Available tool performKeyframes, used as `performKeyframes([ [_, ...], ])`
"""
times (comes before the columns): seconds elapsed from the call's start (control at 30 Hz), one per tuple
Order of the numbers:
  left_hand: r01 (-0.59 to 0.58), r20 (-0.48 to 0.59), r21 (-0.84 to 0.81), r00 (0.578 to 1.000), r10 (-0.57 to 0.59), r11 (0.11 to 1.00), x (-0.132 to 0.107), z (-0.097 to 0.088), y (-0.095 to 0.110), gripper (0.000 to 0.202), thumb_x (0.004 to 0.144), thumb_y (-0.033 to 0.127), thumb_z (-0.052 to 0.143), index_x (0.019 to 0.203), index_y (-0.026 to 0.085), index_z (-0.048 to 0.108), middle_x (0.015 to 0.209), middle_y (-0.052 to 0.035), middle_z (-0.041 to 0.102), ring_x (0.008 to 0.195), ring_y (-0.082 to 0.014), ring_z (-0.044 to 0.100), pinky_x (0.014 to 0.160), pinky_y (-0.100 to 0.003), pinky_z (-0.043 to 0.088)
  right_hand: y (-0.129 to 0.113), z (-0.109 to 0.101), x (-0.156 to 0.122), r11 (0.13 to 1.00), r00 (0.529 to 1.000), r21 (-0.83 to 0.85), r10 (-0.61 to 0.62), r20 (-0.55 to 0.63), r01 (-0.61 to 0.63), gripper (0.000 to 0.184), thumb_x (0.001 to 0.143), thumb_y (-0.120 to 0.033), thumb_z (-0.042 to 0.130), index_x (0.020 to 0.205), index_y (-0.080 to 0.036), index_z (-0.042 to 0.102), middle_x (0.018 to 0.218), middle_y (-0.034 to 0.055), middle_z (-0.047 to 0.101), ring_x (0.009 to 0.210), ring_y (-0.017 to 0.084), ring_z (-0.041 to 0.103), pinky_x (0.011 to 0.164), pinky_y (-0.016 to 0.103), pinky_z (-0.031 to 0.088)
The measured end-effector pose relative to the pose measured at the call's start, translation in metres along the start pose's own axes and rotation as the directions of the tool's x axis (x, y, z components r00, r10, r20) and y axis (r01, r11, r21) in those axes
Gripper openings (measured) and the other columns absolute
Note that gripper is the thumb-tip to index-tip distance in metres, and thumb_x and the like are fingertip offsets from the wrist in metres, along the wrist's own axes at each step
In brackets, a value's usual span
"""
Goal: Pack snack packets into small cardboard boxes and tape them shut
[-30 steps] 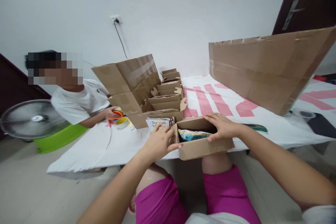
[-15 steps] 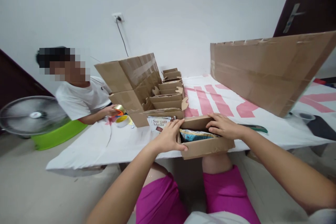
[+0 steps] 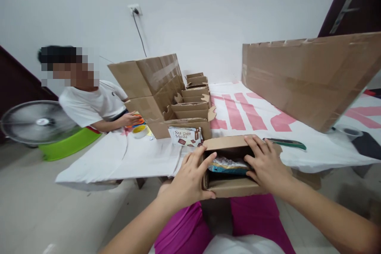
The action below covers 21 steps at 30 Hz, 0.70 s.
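Observation:
An open cardboard box (image 3: pixel 235 191) is tilted toward me at the table's front edge, over my lap. Inside it lies a blue and silver packet (image 3: pixel 228 166). My left hand (image 3: pixel 193 172) grips the box's left end, thumb low on the front wall and fingers at the top edge. On the right end, my right hand (image 3: pixel 263 162) clasps the box, with fingertips over the back rim and inside. Just behind the box, white "Su-per Meal" packets (image 3: pixel 186 136) lean against a row of open cardboard boxes (image 3: pixel 190 114).
Stacked closed cartons (image 3: pixel 151 91) stand left of the row. A large cardboard panel (image 3: pixel 306 79) rises at right, near a green utility knife (image 3: pixel 287 143) and a dark flat object (image 3: pixel 367 144). At left sit a co-worker (image 3: pixel 92 105), tape rolls (image 3: pixel 139 131) and a fan (image 3: pixel 32 121).
The box has come closer to me and tipped, showing more of its inside. Both hands moved with it. The co-worker's hand with the tape has shifted slightly.

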<state>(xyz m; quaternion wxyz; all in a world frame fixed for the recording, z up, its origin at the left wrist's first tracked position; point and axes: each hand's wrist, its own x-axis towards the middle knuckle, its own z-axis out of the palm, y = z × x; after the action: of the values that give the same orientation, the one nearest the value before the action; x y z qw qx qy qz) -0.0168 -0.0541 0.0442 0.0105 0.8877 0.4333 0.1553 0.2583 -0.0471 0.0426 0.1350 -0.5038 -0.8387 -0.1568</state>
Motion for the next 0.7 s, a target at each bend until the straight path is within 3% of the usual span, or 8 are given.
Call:
performKeyframes([
  [0.27, -0.005, -0.028, -0.015, 1.000, 0.005, 1.000, 0.000, 0.001, -0.001, 0.111, 0.052, 0.050, 0.087, 0.145, 0.022, 0.034, 0.152, -0.0228, 0.027, 0.140, -0.0410, 0.029, 0.108, -0.058, 0.033, 0.001, 0.000, 0.003, 1.000, 1.000, -0.014, -0.007, -0.009, 0.007, 0.005, 0.072, -0.019, 0.075, 0.071, -0.019, 0.070, 0.147, 0.0173, 0.042, 0.134, 0.042, 0.036, 0.104, 0.062, 0.028],
  [0.37, -0.010, -0.018, -0.008, 1.000, 0.009, 1.000, 0.001, 0.000, -0.002, 0.108, 0.053, 0.053, 0.086, 0.143, 0.020, 0.036, 0.152, -0.0234, 0.027, 0.140, -0.0407, 0.029, 0.109, -0.058, 0.033, 0.002, 0.002, 0.003, 0.999, 0.999, 0.053, -0.010, -0.045, 0.012, 0.005, 0.077, -0.016, 0.068, 0.072, -0.018, 0.068, 0.146, 0.0188, 0.043, 0.133, 0.042, 0.036, 0.103, 0.062, 0.030],
  [0.47, -0.004, 0.007, 0.014, 1.000, 0.004, 1.000, 0.003, -0.003, -0.003, 0.106, 0.055, 0.057, 0.083, 0.142, 0.019, 0.037, 0.153, -0.0242, 0.026, 0.140, -0.0405, 0.028, 0.109, -0.058, 0.031, 0.006, 0.004, 0.000, 0.980, 0.988, 0.199, -0.002, -0.157, 0.033, 0.012, 0.084, -0.014, 0.057, 0.076, -0.017, 0.065, 0.145, 0.0174, 0.045, 0.136, 0.040, 0.033, 0.105, 0.061, 0.029],
  [0.6, -0.010, 0.022, 0.008, 1.000, 0.010, 1.000, 0.004, -0.006, -0.007, 0.104, 0.057, 0.063, 0.078, 0.142, 0.021, 0.037, 0.155, -0.0226, 0.023, 0.141, -0.0397, 0.028, 0.109, -0.057, 0.030, 0.016, 0.005, -0.003, 0.846, 0.942, 0.532, 0.140, -0.306, 0.047, 0.016, 0.092, -0.020, 0.045, 0.081, -0.021, 0.057, 0.130, 0.0135, 0.058, 0.128, 0.030, 0.047, 0.102, 0.049, 0.040],
  [0.7, -0.017, -0.007, -0.038, 1.000, 0.016, 0.999, 0.003, -0.008, -0.012, 0.115, 0.056, 0.065, 0.079, 0.148, 0.022, 0.025, 0.154, -0.0215, 0.028, 0.140, -0.0379, 0.031, 0.109, -0.056, 0.030, 0.021, 0.007, -0.003, 0.660, 0.901, 0.751, 0.343, -0.264, -0.031, 0.016, 0.094, -0.031, 0.046, 0.082, -0.023, 0.053, 0.121, 0.0110, 0.064, 0.112, 0.026, 0.060, 0.091, 0.041, 0.048],
])
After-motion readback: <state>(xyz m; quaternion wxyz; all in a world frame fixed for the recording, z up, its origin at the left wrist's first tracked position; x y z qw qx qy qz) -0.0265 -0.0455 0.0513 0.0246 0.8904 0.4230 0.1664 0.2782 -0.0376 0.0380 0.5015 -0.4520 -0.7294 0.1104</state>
